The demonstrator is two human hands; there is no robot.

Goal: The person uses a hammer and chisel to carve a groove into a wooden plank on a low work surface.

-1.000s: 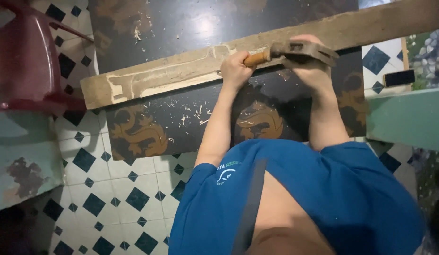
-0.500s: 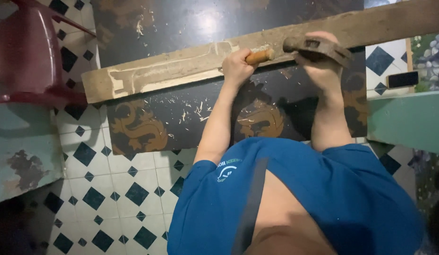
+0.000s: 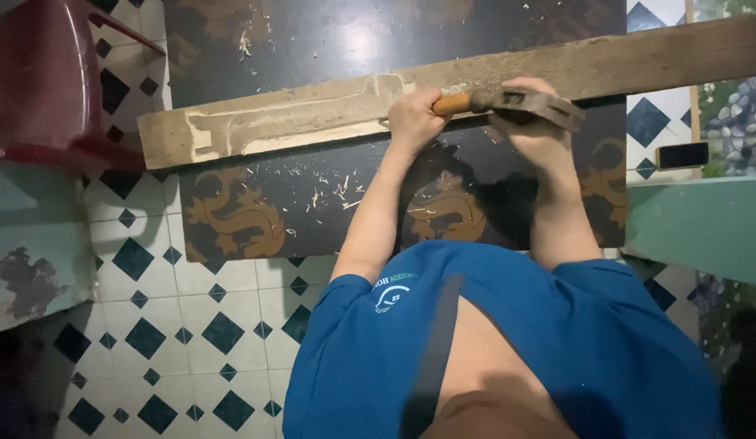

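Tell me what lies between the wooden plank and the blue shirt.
In the head view, a black panel with golden dragon figures, strewn with wood shavings, lies between the wooden plank and the blue shirt.

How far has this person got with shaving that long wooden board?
The left part of the plank already shows pale, freshly cut patches, and wood shavings lie scattered on the dark mat. In hand: the left hand and right hand grip a wooden-handled tool pressed to the plank's middle. The right stretch looks darker and uncut, so roughly half seems left.
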